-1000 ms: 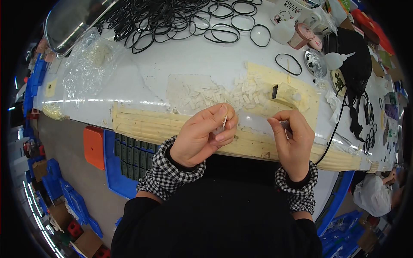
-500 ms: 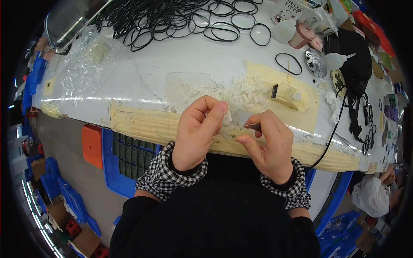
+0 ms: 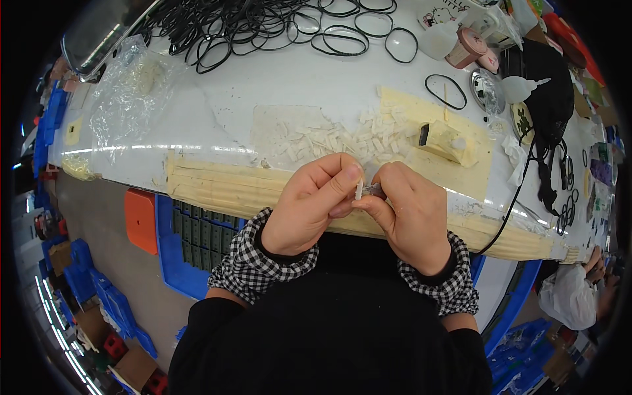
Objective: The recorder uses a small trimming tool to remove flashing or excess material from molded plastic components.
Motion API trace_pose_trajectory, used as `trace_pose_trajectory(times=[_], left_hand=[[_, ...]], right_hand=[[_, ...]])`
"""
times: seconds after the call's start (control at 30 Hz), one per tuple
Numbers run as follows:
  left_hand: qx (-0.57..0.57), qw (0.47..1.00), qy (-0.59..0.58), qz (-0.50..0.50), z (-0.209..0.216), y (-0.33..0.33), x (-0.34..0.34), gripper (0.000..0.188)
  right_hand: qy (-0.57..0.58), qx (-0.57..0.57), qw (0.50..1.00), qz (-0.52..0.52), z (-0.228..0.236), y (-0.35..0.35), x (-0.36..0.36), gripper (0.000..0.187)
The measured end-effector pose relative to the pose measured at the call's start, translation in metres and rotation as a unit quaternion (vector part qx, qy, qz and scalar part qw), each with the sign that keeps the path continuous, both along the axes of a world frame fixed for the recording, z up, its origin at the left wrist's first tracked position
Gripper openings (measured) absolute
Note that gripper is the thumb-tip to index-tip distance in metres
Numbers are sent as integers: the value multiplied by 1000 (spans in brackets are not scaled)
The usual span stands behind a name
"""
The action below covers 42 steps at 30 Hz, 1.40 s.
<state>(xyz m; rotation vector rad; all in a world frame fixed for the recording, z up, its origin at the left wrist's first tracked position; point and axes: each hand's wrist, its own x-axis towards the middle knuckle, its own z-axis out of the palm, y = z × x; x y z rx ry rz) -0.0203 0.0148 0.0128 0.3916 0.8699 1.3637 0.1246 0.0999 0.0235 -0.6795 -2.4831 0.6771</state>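
- Your left hand (image 3: 306,207): fingers pinched on a white strip (image 3: 359,189).
- Strip: between your hands, long axis pointing away from you, right thumb close by.
- Your right hand (image 3: 419,220): fingers together around a small grey piece (image 3: 374,189).

The left grip (image 3: 309,205) pinches a small white piece (image 3: 359,191) just beside a dark grey object (image 3: 376,190) in the right grip (image 3: 416,217).

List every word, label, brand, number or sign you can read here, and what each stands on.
White container with a cartoon drawing, top right: dark lettering, which I won't copy out.
Pink tub near it: any print is too small to read.
Purple item at the right: too blurred to read.
White strip in the left hand: no lettering visible.
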Motion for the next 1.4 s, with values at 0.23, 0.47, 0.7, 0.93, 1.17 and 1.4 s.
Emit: trace_pose_trajectory(times=[0.23, 0.47, 0.7, 0.93, 1.17, 1.4], left_hand=[[4, 1000, 0, 9, -1, 0, 1, 18], [15, 999, 26, 12, -3, -1, 1, 17], [16, 997, 67, 17, -1, -2, 0, 17], [10, 995, 100, 22, 3, -3, 0, 18], [15, 996, 53, 69, -1, 0, -4, 18], [28, 996, -68, 58, -10, 6, -8, 18]], right_hand=[[-16, 4, 1000, -2, 1, -1, 1, 34], [-29, 16, 999, -1, 2, -1, 3, 32], [-21, 17, 1000, -4, 1, 0, 4, 32], [-41, 36, 999, 0, 3, -2, 5, 33], [29, -79, 985, -152, -1, 13, 38, 14], [-10, 7, 987, -163, -17, 10, 37, 23]])
